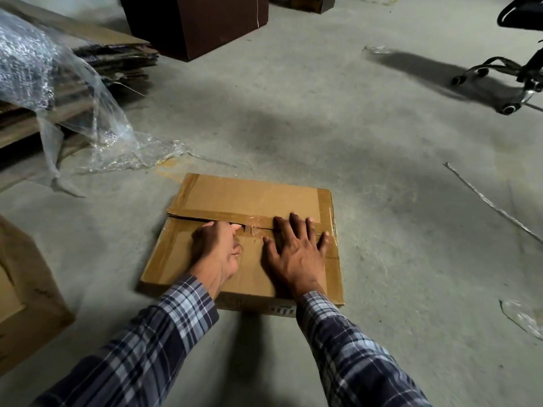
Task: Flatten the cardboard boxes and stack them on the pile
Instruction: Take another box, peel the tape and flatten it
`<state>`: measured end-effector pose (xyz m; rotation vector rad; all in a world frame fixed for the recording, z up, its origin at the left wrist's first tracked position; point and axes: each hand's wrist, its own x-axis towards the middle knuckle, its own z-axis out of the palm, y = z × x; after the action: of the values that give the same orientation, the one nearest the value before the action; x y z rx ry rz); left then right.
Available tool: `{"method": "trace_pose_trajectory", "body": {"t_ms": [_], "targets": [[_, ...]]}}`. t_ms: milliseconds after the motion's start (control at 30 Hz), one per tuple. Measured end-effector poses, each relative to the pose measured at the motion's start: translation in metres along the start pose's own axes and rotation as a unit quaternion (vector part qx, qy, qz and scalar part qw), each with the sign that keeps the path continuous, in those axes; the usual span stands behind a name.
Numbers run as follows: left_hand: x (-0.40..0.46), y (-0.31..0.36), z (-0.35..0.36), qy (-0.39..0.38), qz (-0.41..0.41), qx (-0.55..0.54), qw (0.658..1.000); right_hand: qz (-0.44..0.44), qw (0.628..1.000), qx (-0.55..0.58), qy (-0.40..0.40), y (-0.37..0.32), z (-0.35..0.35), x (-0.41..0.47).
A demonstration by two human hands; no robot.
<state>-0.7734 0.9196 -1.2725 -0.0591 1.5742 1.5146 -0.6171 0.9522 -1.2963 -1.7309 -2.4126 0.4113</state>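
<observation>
A shallow brown cardboard box (pixel 252 198) lies on the concrete floor in front of me, its top flaps joined by brown and clear tape along a middle seam that has split open at the left. My left hand (pixel 219 254) curls at the seam, fingertips pinching the torn tape. Flat on the near flap, my right hand (pixel 296 251) presses down with its fingers spread across the seam. At the far left lies the pile of flattened cardboard (pixel 117 60).
Clear plastic wrap (pixel 88 113) drapes over the pile and trails onto the floor. Another brown box (pixel 26 292) stands at the left edge. A dark cabinet (pixel 199 22) is behind, an office chair base (pixel 511 80) at the far right, tape scraps (pixel 523 318) on the right floor.
</observation>
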Motion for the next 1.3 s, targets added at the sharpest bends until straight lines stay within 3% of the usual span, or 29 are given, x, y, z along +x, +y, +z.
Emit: {"method": "trace_pose_trajectory", "body": {"t_ms": [300,467,633,800,867,1000,1100,1167,1300], "targets": [[0.009,0.007,-0.010,-0.053,-0.016,0.061,0.997,-0.001,1.000,0.001,0.004,-0.001,0.001,0.001],[-0.030,0.006,0.033,-0.198,-0.070,0.019,0.977,-0.008,1.000,-0.011,-0.004,0.002,0.005,0.002],[-0.018,0.005,0.039,-0.143,-0.069,-0.032,0.987,-0.027,0.999,0.002,0.018,0.003,0.007,-0.006],[-0.005,-0.016,-0.012,0.004,0.017,0.108,0.994,-0.020,0.999,0.016,0.023,0.002,0.006,-0.002],[-0.001,-0.020,-0.020,0.029,0.068,0.196,0.978,-0.019,0.999,0.022,0.028,0.001,0.006,-0.002],[-0.004,-0.016,-0.015,0.028,0.169,0.390,0.905,-0.021,0.999,0.029,0.038,0.001,0.006,-0.005],[-0.007,-0.014,-0.004,0.015,0.167,0.451,0.877,-0.019,0.998,0.030,0.044,0.001,0.006,-0.006],[-0.006,-0.014,0.002,0.005,0.146,0.447,0.883,-0.018,0.999,0.025,0.045,0.001,0.006,-0.006],[0.002,-0.009,0.007,-0.054,0.054,0.330,0.941,-0.018,0.999,0.024,0.042,0.002,0.006,-0.006]]}}
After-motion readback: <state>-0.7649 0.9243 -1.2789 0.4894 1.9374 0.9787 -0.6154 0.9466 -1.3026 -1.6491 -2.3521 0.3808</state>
